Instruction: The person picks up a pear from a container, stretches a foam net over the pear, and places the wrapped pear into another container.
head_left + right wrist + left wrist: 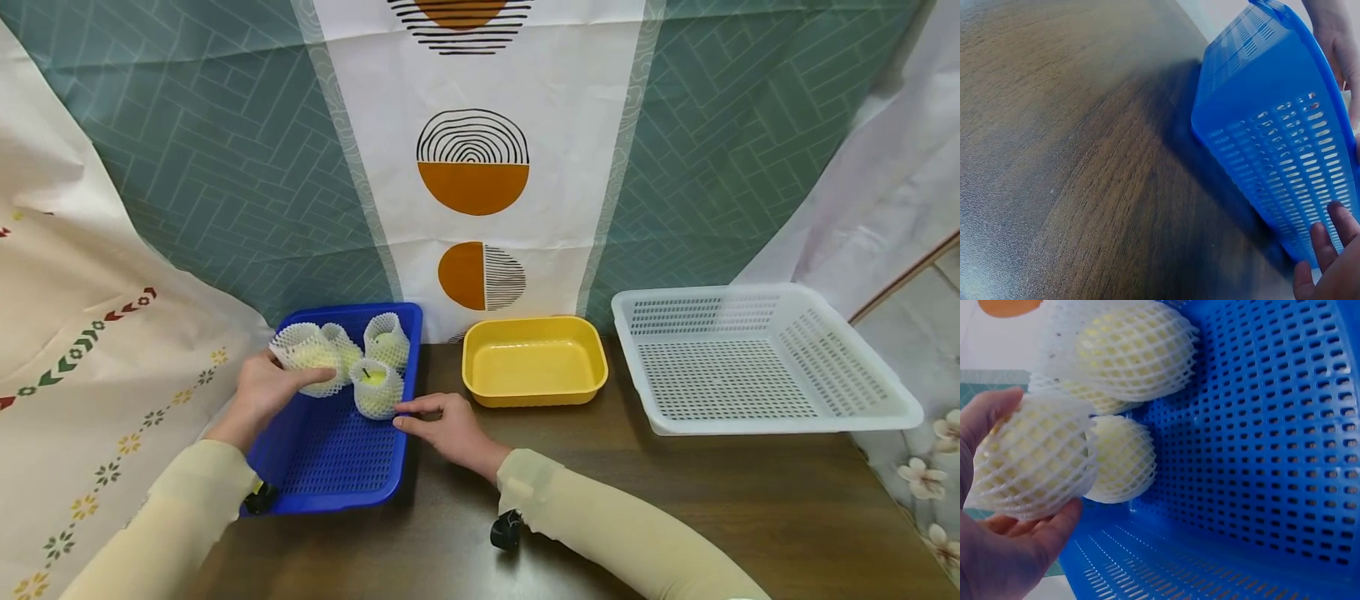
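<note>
A blue perforated basket (pixel 341 502) holds several pale yellow-green fruits in white foam nets. My left hand (pixel 272 390) grips one netted fruit (pixel 306 354) at the basket's left side; in the left wrist view, thumb and fingers curl round this fruit (pixel 1038 456). Beside it sits another netted fruit (pixel 1121 459). Nearest my right hand (pixel 453 429) is a netted fruit (pixel 375 390) with a dark stem, just inside the right rim. The right hand's extended fingers reach that rim; in the right wrist view other fingers (pixel 1322 247) hang loosely outside the basket wall (pixel 1272 150).
A yellow tray (pixel 535 400) stands right of the blue basket, against the patterned cloth backdrop (pixel 480 225). Farther right is a white perforated basket (pixel 787 423). All rest on a dark wooden table (pixel 600 467). A pale cloth (pixel 112 333) hangs at the left.
</note>
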`<act>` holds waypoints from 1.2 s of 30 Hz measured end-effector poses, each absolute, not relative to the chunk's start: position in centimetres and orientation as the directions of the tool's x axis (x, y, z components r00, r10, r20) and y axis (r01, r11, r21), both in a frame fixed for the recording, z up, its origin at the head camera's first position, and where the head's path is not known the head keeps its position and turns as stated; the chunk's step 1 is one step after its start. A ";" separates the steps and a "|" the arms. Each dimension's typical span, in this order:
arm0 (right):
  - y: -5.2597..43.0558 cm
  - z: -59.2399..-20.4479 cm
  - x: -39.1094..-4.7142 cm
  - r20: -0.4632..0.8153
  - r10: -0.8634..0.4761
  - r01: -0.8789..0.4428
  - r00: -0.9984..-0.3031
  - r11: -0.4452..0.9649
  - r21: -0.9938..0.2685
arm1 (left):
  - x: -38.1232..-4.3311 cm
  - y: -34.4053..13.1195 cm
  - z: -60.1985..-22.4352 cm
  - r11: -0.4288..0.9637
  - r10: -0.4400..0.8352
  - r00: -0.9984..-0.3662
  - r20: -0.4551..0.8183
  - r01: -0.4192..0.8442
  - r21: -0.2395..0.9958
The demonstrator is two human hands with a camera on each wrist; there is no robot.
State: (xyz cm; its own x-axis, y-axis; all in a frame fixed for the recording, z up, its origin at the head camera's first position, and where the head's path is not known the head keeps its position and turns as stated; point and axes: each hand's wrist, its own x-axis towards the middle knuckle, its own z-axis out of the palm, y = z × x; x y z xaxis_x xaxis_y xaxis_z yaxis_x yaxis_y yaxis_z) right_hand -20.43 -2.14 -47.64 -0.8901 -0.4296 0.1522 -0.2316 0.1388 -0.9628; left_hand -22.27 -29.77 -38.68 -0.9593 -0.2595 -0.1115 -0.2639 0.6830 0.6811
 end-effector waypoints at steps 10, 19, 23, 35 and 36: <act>-2.2 -47.7 -20.3 0.157 -0.421 -0.241 -0.893 0.154 -0.958 | -23.2 -31.0 -39.5 0.734 -0.075 -0.980 -0.182 -0.178 0.656; -2.2 -47.6 -20.3 0.145 -0.417 -0.233 -0.897 0.170 -0.958 | -23.9 -31.2 -40.4 0.780 -0.008 -0.964 -0.268 -0.174 0.601; -2.2 -47.7 -20.3 0.146 -0.424 -0.233 -0.894 0.160 -0.959 | -24.3 -31.2 -40.8 0.796 0.002 -0.966 -0.260 -0.156 0.585; -2.3 -47.9 -20.4 0.146 -0.421 -0.230 -0.895 0.157 -0.960 | -24.4 -31.6 -41.7 0.804 0.051 -0.972 -0.229 -0.096 0.587; -2.3 -47.9 -20.4 0.143 -0.420 -0.227 -0.896 0.157 -0.961 | -24.4 -31.7 -41.9 0.811 0.053 -0.973 -0.226 -0.089 0.578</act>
State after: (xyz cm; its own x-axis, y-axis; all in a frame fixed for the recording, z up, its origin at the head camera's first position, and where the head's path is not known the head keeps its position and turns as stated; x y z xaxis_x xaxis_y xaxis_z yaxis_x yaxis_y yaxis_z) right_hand -20.39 -2.28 -47.89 -0.8964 -0.4197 0.1429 -0.2266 0.1567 -0.9613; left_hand -24.42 -31.68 -41.87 -0.9728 0.0534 -0.2255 -0.0895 0.8111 0.5781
